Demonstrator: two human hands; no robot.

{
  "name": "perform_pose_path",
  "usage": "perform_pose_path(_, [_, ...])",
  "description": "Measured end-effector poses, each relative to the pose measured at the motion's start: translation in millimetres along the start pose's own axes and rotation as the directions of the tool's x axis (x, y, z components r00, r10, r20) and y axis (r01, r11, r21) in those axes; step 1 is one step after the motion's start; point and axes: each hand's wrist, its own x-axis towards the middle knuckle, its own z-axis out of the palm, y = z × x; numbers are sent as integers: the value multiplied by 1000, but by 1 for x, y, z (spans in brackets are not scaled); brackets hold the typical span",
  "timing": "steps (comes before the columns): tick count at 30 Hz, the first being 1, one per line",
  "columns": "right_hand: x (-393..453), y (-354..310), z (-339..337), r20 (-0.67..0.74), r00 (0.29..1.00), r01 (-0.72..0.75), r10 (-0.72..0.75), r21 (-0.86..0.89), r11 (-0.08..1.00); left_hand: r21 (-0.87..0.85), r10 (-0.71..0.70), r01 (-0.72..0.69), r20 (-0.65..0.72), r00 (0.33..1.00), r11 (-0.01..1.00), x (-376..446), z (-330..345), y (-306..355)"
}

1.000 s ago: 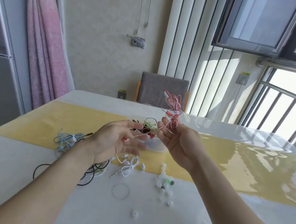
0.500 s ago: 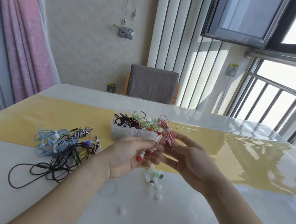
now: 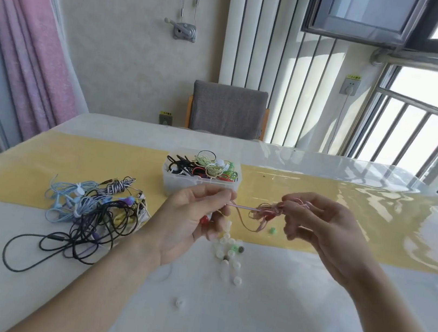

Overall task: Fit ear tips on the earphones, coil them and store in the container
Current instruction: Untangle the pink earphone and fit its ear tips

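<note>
Coiling is underway: left hand (image 3: 189, 226) pinches the pink earphones (image 3: 264, 215), right hand (image 3: 319, 226) holds their bundle, apparently half-wound; container (image 3: 172, 184) part-filled, tangled pile (image 3: 92, 209) remaining.

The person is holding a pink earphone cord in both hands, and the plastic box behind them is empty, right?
Not quite. The head view shows the box is full of coiled earphones, not empty. The rest is right: the left hand and right hand both hold the pink cord.
</note>
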Motion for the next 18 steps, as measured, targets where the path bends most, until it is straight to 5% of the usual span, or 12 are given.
perform_pose_path(3, [-2, -3, -7, 22, 998, 58, -55, -159, 986, 9, 2, -3, 127, 992, 1000, -2, -1, -3])
perform_pose_path(7, [-5, -8, -10, 196, 973, -99, 122, -124, 987, 78, 43, -52, 111, 993, 996, -6, -2, 1])
perform_pose_path(12, [-12, 2, 7, 417, 835, -248, 360, -299, 922, 494, 92, -103, 46, 995, 863, -10, -5, 2])
perform_pose_path(16, [-20, 13, 29, 518, 694, -229, 500, -499, 835, 524, -40, -14, 91, 995, 851, -12, -8, 4])
perform_pose_path(18, [-23, 15, 32, 516, 682, -186, 517, -562, 806, 494, -134, 44, 149, 980, 868, -13, -8, 3])
